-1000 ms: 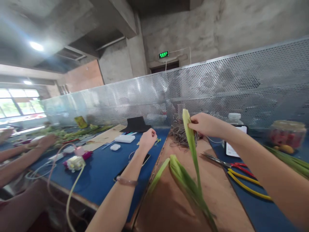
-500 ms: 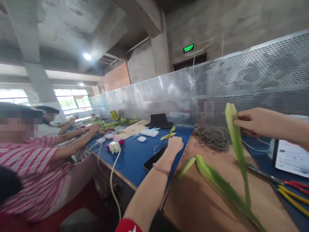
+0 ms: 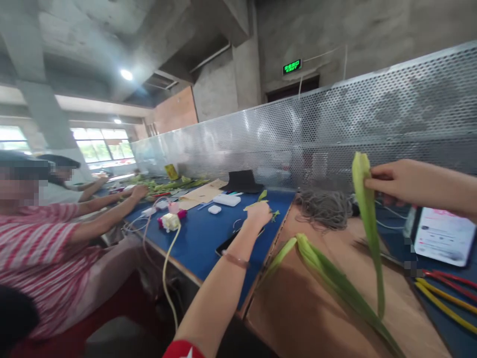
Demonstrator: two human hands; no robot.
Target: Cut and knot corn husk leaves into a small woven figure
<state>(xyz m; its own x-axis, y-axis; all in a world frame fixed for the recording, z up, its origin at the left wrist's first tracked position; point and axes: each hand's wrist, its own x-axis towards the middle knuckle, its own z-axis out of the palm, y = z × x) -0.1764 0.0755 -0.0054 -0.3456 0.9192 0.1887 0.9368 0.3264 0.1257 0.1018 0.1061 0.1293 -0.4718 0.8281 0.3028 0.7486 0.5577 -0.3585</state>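
My right hand (image 3: 391,179) pinches a long green leaf strip (image 3: 367,214) near its pale, broad top, and the strip hangs down over the brown board. Its narrow lower end overlaps other long leaves (image 3: 335,273) lying there. On the blue tabletop, my left hand (image 3: 259,215) is closed, back of the hand upward, beside small green leaf scraps (image 3: 263,196). More green bits (image 3: 276,216) show at its right side. Whatever its fingers hold is hidden beneath the hand.
Grey cord (image 3: 324,209) lies in a tangle on the brown board (image 3: 298,303). At right are a lit phone (image 3: 443,236) and yellow-handled (image 3: 445,303) and red-handled tools. A dark phone (image 3: 225,246) lies under my left forearm. A co-worker in stripes (image 3: 48,248) sits at left.
My left hand has shifted left, and green bits now show at its right side. My right hand still pinches the leaf strip. The whole view has turned slightly.
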